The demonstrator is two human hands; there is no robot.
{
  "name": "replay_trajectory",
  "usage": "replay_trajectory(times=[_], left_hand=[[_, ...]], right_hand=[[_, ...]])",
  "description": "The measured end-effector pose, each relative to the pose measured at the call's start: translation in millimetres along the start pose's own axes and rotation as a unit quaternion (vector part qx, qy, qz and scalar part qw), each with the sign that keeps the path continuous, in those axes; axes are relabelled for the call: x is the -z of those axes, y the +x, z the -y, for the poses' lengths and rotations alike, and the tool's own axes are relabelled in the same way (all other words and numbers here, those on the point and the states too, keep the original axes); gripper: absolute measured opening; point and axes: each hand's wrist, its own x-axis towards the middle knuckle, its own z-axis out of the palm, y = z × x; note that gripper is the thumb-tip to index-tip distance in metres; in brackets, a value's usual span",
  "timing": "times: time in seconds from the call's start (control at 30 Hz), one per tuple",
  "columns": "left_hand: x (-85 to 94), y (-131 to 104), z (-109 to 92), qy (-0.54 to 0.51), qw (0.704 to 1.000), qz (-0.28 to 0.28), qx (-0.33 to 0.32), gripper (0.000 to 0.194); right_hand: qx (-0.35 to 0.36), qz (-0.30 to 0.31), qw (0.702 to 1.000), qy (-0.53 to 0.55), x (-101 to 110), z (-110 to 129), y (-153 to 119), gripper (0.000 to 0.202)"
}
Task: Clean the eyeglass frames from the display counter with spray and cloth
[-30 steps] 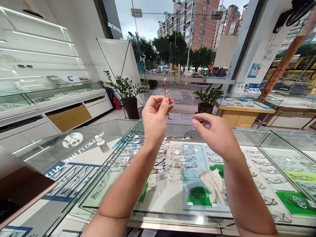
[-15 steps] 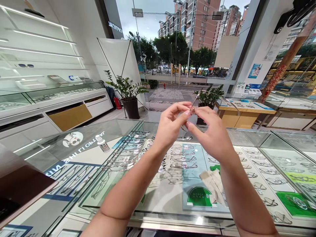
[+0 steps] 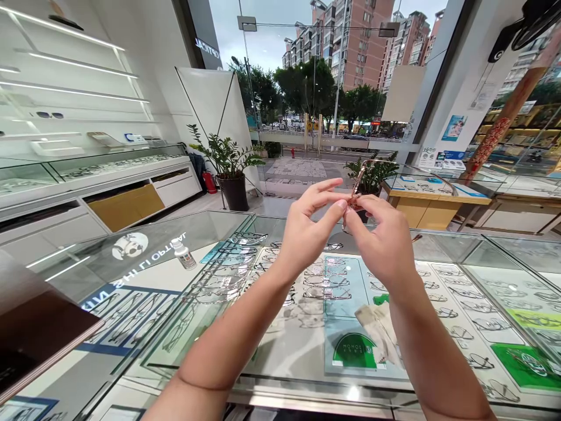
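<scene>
Glass counter (image 3: pixel 293 345), bottle (image 3: pixel 183 255), right forearm (image 3: pixel 432 336) overlapping cloth (image 3: pixel 377 327), both hands' fingers (image 3: pixel 332 217) (image 3: pixel 374 204) gripping eyeglasses (image 3: pixel 358 180)

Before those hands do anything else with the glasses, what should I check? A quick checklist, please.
1. Glasses supported: ok, the left hand and right hand both have fingers on them.
2. Glasses raised off the glass counter: ok, held above it.
3. Whole frame visible: not ok, fingers cover part.
4. Lenses clean: cannot tell, too little shows.
5. Bottle out of the arms' way: ok, it stands well left of both.
6. Cloth free of the right forearm: cannot tell, they overlap in view.
</scene>
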Motion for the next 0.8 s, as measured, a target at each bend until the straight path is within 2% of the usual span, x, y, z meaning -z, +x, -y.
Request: replay_trajectory(times=[0.17, 0.3, 0.4, 0.5, 0.57, 0.67, 0.73, 0.8], left_hand=[[0.6, -9.8, -15.1, 0.121, 0.990, 0.002, -0.079, 0.023], [9.1, -22.0, -40.9, 0.199, 0.972, 0.008, -0.124, 0.026], [19.0, -31.3, -58.0, 0.242, 0.961, -0.007, -0.131, 0.023], [40.4, -36.3, -55.9, 0.281, 0.951, -0.046, -0.119, 0.020], [68.9, -37.3, -41.0, 0.312, 0.939, -0.094, -0.106, 0.019], [135.8, -40.8, -3.9, 0.367, 0.900, -0.229, -0.060, 0.031], [188.4, -48.5, 25.0, 0.402, 0.855, -0.327, 0.005, 0.047], [236.6, -61.3, 52.4, 0.442, 0.798, -0.394, 0.116, 0.064]], right_hand=[[0.006, -0.039, 0.999, -0.024, -1.2, -5.6, -2.2, 0.027], [0.024, -0.049, 0.998, -0.026, -2.4, -9.0, -6.5, 0.025], [0.018, -0.078, 0.996, -0.042, 0.6, -6.7, -10.1, 0.024], [0.000, -0.082, 0.995, -0.064, 8.4, 1.0, -14.8, 0.028], [-0.016, -0.081, 0.993, -0.086, 14.5, 7.4, -18.6, 0.031], [-0.028, -0.069, 0.993, -0.094, 19.8, 13.4, -24.6, 0.035], [-0.020, -0.061, 0.995, -0.078, 19.1, 12.1, -28.8, 0.036], [-0.009, -0.059, 0.996, -0.065, 15.9, 6.3, -33.4, 0.033]])
